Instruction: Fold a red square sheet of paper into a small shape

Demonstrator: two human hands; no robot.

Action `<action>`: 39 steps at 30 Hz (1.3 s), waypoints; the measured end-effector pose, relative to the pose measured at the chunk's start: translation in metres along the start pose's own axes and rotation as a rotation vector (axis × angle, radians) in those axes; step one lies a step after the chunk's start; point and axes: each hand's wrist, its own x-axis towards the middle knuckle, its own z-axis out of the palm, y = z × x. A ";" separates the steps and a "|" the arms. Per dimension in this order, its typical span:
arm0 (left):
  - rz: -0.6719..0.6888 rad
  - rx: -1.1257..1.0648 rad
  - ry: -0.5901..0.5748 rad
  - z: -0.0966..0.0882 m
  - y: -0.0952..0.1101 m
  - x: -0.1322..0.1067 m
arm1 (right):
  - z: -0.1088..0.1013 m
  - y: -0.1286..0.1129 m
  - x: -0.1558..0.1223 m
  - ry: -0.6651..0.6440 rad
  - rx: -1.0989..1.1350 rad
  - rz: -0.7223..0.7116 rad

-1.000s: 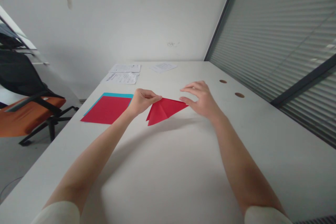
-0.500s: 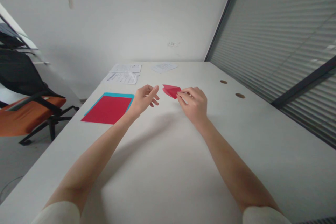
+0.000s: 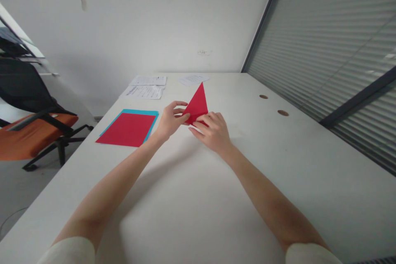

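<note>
A folded red paper [image 3: 198, 102] is held up above the white table, its pointed tip upward and its broad side toward me. My left hand [image 3: 172, 119] pinches its lower left edge, thumb on the near face and fingers behind. At the lower right edge, my right hand [image 3: 213, 130] has its fingers closed on the paper. Part of the paper's bottom is covered by my fingers. Left of my left hand, a flat red sheet [image 3: 126, 128] lies on top of blue paper [image 3: 139, 111], which shows along the far and right edges.
Printed sheets [image 3: 145, 91] lie at the table's far left, with another printed page [image 3: 193, 79] near the wall. Two round holes [image 3: 283, 113] pierce the white table [image 3: 198, 206] on the right, by a blind-covered glass partition [image 3: 328, 41]. An orange-seated chair [image 3: 40, 132] stands at left.
The folded red paper has turned from lying sideways to tip up, its broad face now showing. My left hand has taken hold of it, and my right hand has shifted left.
</note>
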 end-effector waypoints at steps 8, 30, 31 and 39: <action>0.507 0.559 0.139 -0.002 -0.007 -0.008 | 0.001 0.001 0.007 0.172 0.613 0.563; 0.839 0.666 -0.038 0.005 -0.001 -0.014 | -0.002 -0.001 0.016 0.270 1.353 1.041; 0.812 0.618 -0.039 0.006 0.000 -0.014 | -0.003 -0.002 0.016 0.270 1.371 1.033; 0.739 0.428 -0.018 0.008 0.003 -0.012 | -0.002 0.001 0.013 0.269 1.307 0.898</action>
